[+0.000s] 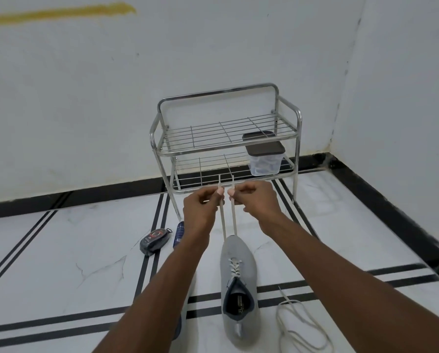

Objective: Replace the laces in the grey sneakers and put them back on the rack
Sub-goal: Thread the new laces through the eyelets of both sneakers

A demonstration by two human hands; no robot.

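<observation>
Loose lace point(302, 324) beside sneaker point(238, 284) (rack point(226, 138) beyond)

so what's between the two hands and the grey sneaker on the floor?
Head view: only the two taut lace ends, running from the left hand and right hand down to the grey sneaker. Behind them is bare floor.

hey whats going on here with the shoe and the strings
A person is lacing a grey sneaker that sits on the tiled floor. The left hand and right hand each pinch one end of the lace and hold both ends up taut in front of the metal rack. The lace is already crossed through the sneaker's eyelets. A second sneaker is mostly hidden behind the left forearm, and a loose lace lies on the floor to the right.
</observation>
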